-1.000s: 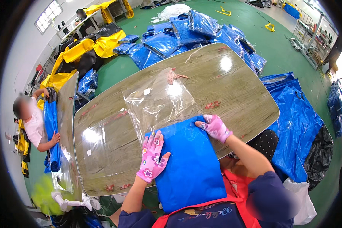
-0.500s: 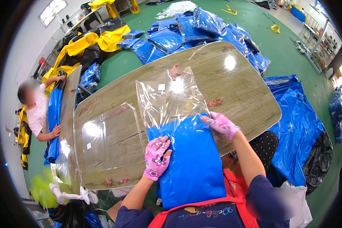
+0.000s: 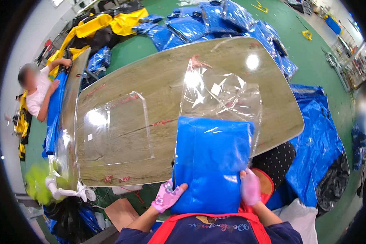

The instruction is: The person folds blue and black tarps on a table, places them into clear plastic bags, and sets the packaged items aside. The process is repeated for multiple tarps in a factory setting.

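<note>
A folded blue tarp (image 3: pixel 213 162) lies in front of me, partly over the table's near edge and down toward my apron. A clear plastic bag (image 3: pixel 240 97) covers at least part of it, and the bag's unfilled end spreads over the table beyond. My left hand (image 3: pixel 167 196), in a pink flowered glove, grips the tarp's lower left edge, its thumb on top. At the right edge my right hand (image 3: pixel 250 187), also gloved in pink and slightly blurred, closes on the tarp. The undersides of both grips are hidden.
Another clear bag (image 3: pixel 126 130) lies flat on the wood-patterned table (image 3: pixel 268 105). Bagged blue bundles (image 3: pixel 191 28) are piled behind it. A loose blue tarp (image 3: pixel 313 134) lies on the right. At left, another person (image 3: pixel 38 91) handles blue sheeting near a green fan (image 3: pixel 40 183).
Both hands have slid down toward me along the tarp's sides. The tarp and bag now sit squarer to me, and the bag's clear end has shifted right.
</note>
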Demonstrator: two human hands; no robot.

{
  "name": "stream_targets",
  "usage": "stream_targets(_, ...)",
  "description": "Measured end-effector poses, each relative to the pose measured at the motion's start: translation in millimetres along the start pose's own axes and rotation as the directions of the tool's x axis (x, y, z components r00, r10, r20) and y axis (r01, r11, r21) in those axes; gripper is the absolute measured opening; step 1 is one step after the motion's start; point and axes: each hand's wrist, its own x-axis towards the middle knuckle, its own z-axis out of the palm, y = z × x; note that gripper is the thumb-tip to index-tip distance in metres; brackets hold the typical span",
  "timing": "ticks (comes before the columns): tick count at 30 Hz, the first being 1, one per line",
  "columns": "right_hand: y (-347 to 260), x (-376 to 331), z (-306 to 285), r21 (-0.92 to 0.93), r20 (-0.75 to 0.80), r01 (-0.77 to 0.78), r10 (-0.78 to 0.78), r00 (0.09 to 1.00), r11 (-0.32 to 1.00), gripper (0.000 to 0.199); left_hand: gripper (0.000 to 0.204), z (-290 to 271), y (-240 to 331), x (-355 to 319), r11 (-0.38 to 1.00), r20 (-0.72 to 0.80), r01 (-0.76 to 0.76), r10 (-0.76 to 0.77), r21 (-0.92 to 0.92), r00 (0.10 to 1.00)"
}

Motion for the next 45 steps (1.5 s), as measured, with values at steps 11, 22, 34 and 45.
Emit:
stream_targets(11, -84.1, 111.4, -20.4, 0.406, 0.162, 0.113, -0.193, 0.968, 0.907, 0.055, 0.067, -51.0, 65.2, 122.4, 0.955, -0.172, -0.161, 0.207, 0.248, 0.963)
stream_targets(22, 6.5, -6.9, -9.0, 0.635, 0.402, -0.196, -0.103, 0.91, 0.747, 0.051, 0.063, 11.3, -10.6, -5.1, 0.968, -0.127, -0.251, 0.247, -0.012, 0.961)
stream_targets(34, -63.4, 118.1, -19.7, 0.552, 0.095, 0.131, -0.218, 0.971, 0.824, 0.05, 0.061, -42.9, 60.3, 120.6, 0.935, -0.197, -0.354, 0.347, 0.002, 0.917)
stream_targets(45, -11.3, 31.7, -26.2, 0.394, 0.725, -0.1, -0.242, 0.645, 0.914, 0.061, 0.077, -45.5, 62.5, 64.8, 0.926, 0.038, -0.127, 0.15, -0.355, 0.988)
